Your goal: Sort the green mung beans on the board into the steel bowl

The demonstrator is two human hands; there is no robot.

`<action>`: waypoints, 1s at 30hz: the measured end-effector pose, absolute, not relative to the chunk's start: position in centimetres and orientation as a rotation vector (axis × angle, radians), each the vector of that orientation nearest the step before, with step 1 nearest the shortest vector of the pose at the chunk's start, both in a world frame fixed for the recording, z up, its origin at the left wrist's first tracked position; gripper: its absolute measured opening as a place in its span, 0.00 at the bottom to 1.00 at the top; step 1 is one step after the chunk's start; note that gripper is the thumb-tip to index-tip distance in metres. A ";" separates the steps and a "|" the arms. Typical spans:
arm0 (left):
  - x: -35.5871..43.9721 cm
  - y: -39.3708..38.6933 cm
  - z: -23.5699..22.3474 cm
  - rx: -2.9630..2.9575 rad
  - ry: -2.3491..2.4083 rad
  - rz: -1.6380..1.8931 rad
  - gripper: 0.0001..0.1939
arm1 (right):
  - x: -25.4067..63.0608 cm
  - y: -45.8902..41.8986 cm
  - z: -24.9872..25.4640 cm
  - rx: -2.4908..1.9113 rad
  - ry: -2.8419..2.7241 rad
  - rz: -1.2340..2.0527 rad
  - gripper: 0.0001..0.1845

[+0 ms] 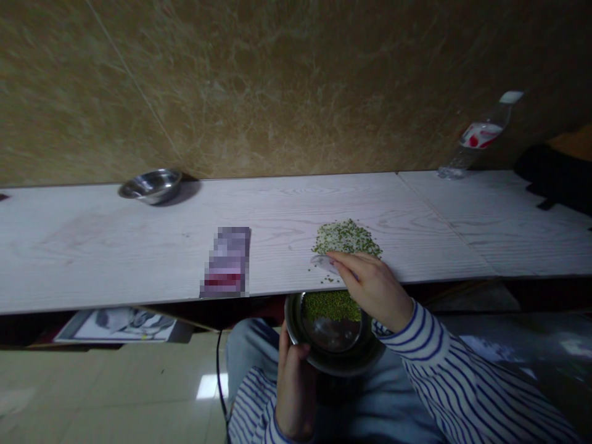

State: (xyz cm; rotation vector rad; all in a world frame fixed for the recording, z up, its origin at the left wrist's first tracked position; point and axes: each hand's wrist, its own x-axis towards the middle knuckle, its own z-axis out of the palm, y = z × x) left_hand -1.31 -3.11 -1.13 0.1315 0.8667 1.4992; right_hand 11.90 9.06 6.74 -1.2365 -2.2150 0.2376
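Note:
A heap of small green beans (348, 238) lies on the pale wooden table (139, 246) near its front edge. My right hand (370, 287) rests on the table edge just in front of the heap, fingers curled and pressed together over a small pale thing I cannot make out. Below the edge, my left hand (293, 385) grips the rim of a steel bowl (333, 336) that holds green beans in its far half. The bowl sits over my lap, right under the table edge.
A second steel bowl (152, 185) stands at the back left by the wall. A blurred flat packet (227, 260) lies left of the beans. A plastic bottle (478, 135) leans at the back right beside a dark bag (555, 176). A cable (219, 370) hangs below the table.

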 end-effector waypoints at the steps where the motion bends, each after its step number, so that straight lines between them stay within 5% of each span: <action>1: -1.4 -3.1 -1.1 0.130 0.870 1.501 0.32 | 11.9 9.1 6.8 -1.218 -2.232 0.258 0.16; 23: -2.5 -2.7 -0.4 0.158 0.852 1.537 0.34 | 13.5 8.3 8.3 -0.890 -2.493 0.423 0.13; 30: -1.5 -3.0 -0.8 0.129 0.859 1.485 0.33 | 14.3 8.2 7.5 -1.045 -2.350 0.240 0.14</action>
